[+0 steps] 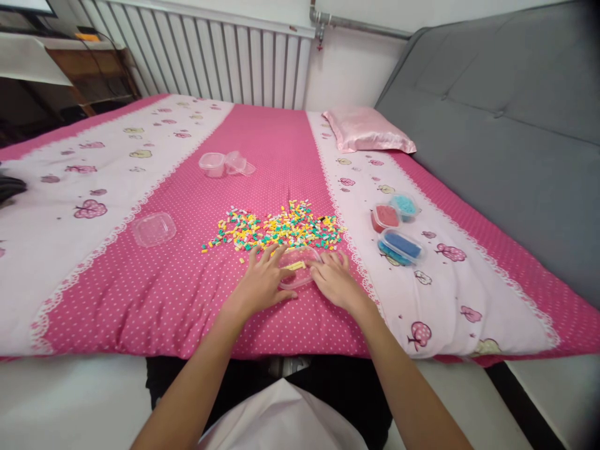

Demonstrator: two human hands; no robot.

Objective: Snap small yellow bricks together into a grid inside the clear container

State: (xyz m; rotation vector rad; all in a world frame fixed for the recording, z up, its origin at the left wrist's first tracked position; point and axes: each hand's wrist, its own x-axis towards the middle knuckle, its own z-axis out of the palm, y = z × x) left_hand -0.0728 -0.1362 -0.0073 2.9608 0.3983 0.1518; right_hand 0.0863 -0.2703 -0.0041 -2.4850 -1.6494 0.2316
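Lid (154,229): flat, between 9 and 10 o'clock from the tub (300,254).
Left hand (265,275): fingers spread, released, at the tub's 9 o'clock.
Pile (279,230): 12 o'clock, mixed colours, apparently mostly unplaced.
Tub: between the hands, mouth upward.
Yellow row (295,266): begun inside; long axis roughly 9-to-3.
Right hand (334,277): 3 o'clock, fingers bent, grip unclear.
Blue tub (400,247): 2-to-3 o'clock, apparently finished.

Clear plastic container (305,254), glossy cloth pillow (368,130)

Pink pillow (368,131) on bed (274,140), nr far R corner; grey padded headboard (497,94) along R edge; white radiator (210,59) behind far edge; desk (35,55) w/ monitor (25,7) off L edge.
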